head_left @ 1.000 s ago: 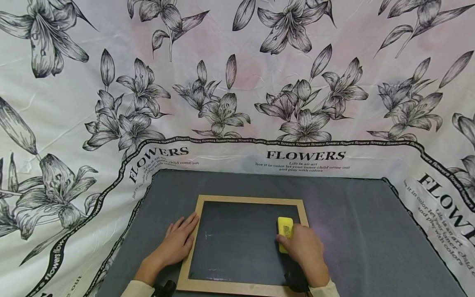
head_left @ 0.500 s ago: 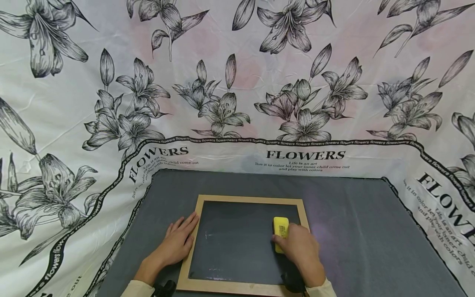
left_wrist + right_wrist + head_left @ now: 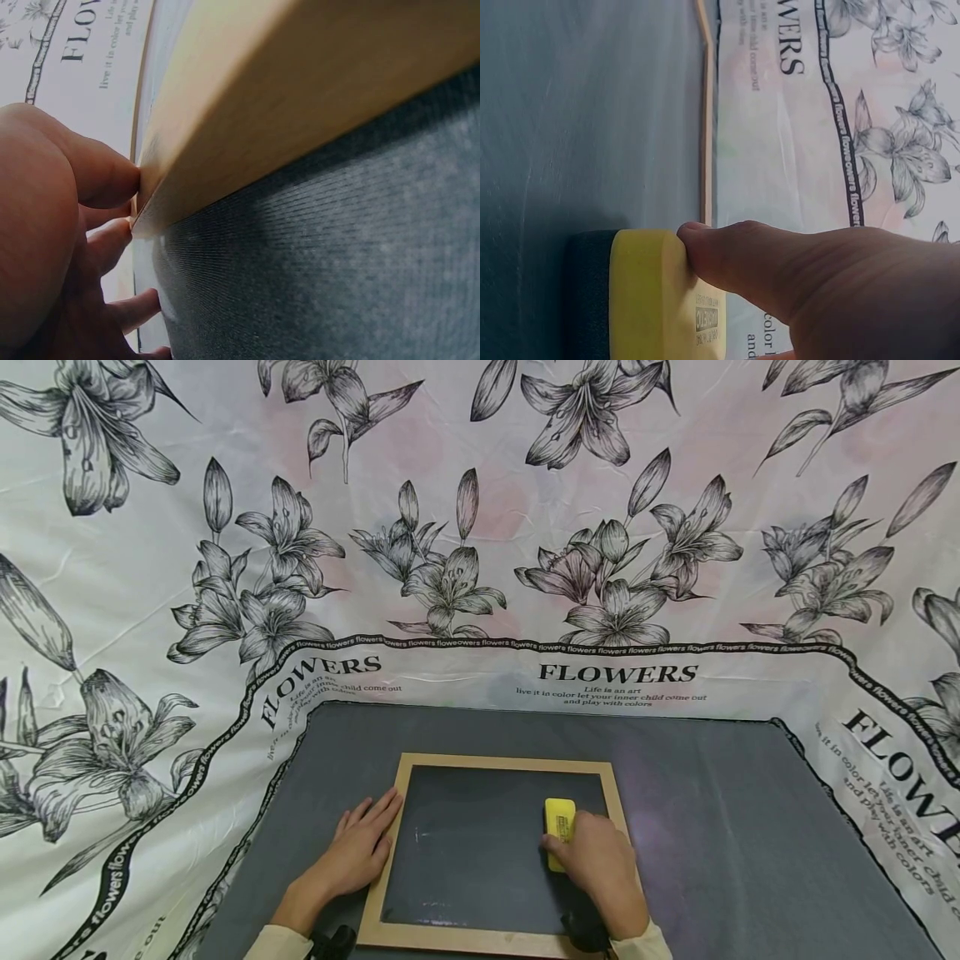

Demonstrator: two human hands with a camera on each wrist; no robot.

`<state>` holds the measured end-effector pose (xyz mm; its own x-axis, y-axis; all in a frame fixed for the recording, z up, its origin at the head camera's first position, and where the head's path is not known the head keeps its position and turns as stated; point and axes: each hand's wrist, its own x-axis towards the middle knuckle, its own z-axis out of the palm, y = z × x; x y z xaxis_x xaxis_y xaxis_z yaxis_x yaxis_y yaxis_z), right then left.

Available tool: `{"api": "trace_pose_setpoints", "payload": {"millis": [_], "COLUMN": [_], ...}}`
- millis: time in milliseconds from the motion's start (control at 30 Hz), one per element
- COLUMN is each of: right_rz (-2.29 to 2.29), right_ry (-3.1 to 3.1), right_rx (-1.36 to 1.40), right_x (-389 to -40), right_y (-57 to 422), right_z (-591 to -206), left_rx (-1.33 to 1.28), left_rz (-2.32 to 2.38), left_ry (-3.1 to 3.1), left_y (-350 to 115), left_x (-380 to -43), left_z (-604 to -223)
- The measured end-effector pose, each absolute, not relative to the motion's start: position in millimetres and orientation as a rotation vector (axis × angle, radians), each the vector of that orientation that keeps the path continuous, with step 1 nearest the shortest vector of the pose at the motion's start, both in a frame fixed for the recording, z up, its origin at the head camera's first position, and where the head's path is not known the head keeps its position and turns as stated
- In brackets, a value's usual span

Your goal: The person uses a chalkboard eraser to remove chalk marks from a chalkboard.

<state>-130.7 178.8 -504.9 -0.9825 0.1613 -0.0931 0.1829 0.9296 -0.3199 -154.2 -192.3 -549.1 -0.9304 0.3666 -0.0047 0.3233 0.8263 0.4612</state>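
Note:
A small chalkboard in a light wooden frame lies on the grey part of the cloth. My right hand grips a yellow eraser, thumb on its near left side, toward the board's right end. In the right wrist view the dark felt of the eraser faces the board surface. My left hand rests against the frame's left side with fingers extended. The left wrist view shows the thumb and fingertips right at the wooden edge. Faint pale marks show on the board's lower left.
A tablecloth with black-and-white lilies and the word FLOWERS spreads behind the board and to its sides. A dark wrist device hangs under my right wrist, over the lower frame.
My right hand has slid the eraser a short way left across the board. The left hand and the board stay in place.

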Motion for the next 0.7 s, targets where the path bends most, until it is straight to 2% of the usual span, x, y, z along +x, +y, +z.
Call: {"api": "trace_pose_setpoints", "payload": {"millis": [700], "right_rz": [-0.498], "right_ry": [3.026], "right_rx": [0.249], "right_x": [-131], "right_y": [166], "right_z": [-503], "left_rx": [0.545], "left_rz": [0.686], "left_ry": [2.92], "left_y": [-191], "left_x": [-155], "left_z": [-550]}}
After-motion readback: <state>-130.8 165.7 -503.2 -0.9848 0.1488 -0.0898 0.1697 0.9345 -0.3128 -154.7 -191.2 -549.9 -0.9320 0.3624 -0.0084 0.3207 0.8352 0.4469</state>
